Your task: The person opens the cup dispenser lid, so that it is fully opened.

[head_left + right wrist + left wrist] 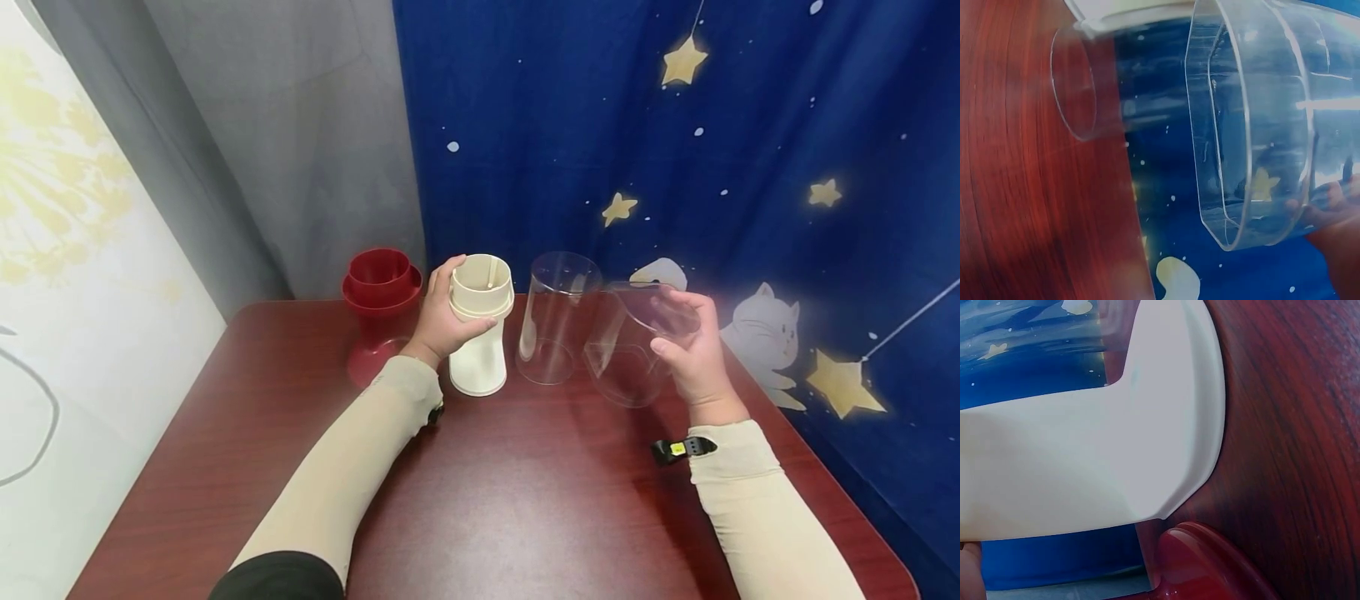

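My left hand (438, 325) grips the cream plastic stand (478, 362) by its upper part, thumb across the front below the open round top. That stand is upright, its flared foot at the tabletop; its body (1085, 450) fills much of the left wrist view. My right hand (699, 354) holds a clear plastic container (626, 367) near its upper end, tilted, fingers behind and thumb in front. In the right wrist view its wide, straight-edged end (1244, 156) hangs off the tabletop. Between the hands stands a clear cylinder (551, 333), upright.
Left of the cream stand, a red stand (380, 296) of similar shape stands partly behind my left forearm. The things stand along the back of the dark red wooden table (517, 500). Behind it hang a grey curtain (300, 125) and a blue star-patterned curtain (525, 100).
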`<state>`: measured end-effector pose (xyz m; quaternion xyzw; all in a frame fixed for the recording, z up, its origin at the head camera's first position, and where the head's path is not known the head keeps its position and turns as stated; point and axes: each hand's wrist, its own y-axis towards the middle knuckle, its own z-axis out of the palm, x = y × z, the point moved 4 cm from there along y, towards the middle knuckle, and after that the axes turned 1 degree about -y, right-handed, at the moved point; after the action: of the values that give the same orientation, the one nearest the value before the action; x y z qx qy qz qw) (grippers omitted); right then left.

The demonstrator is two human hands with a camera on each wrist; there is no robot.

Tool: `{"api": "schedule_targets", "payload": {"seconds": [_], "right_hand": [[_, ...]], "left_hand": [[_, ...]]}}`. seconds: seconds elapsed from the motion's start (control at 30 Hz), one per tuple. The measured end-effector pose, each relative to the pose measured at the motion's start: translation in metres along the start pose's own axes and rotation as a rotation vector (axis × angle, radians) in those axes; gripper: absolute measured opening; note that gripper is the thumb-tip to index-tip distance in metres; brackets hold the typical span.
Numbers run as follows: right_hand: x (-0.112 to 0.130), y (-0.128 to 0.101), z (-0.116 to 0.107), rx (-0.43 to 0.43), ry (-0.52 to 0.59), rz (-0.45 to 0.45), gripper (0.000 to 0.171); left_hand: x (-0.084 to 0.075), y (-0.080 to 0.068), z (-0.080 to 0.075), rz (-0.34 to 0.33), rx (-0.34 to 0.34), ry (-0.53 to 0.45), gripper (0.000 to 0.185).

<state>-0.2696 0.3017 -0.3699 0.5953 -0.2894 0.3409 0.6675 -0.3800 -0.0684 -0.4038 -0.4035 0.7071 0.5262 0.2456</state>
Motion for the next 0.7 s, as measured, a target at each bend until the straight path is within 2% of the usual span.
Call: {"api": "schedule_targets", "payload": {"seconds": [0.7], "right_hand": [[-0.034, 0.009, -0.020, -0.096, -0.216, 0.117, 0.063]], "left_hand": [[-0.002, 0.001, 0.000, 0.016, -0.004, 0.000, 0.109]]}}
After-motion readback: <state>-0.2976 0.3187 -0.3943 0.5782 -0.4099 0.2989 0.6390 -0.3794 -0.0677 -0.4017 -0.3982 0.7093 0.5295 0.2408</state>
